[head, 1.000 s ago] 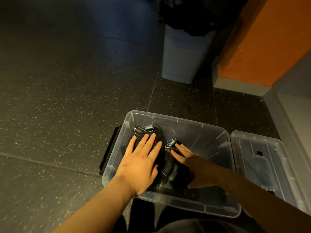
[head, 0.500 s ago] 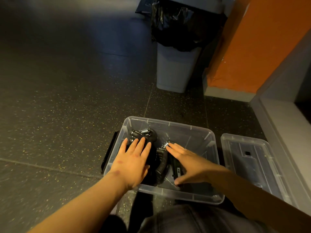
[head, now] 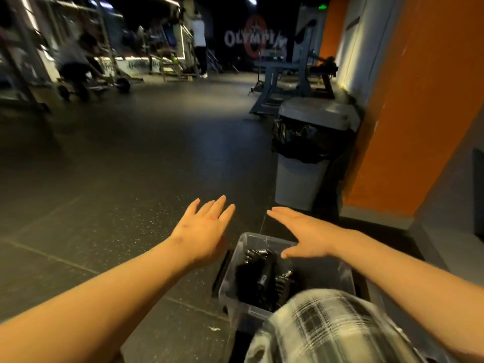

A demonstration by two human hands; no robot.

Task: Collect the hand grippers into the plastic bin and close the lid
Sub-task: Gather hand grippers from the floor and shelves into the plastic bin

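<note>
Both hands are raised flat and empty, fingers straight and spread slightly, palms down. The left hand hangs over bare floor just beyond the near-left corner of the plastic bin, touching nothing. The right hand hangs above the bin's far rim, its thumb dipping toward the opening but clear of the contents. A narrow gap of floor shows between the two sets of fingertips. Below them the clear bin sits uncovered on the floor, with the black hand grippers piled inside against its left wall, their metal springs catching light. A dark strip lies along the outside of the bin's left edge. A plaid-clad knee covers the bin's near-right part, so that rim cannot be seen. Past the right hand stands a grey trash can with a black liner, tight against an orange wall that closes off the right side. To the left and ahead the dark speckled floor runs wide and unobstructed toward blurred gym equipment far back.
</note>
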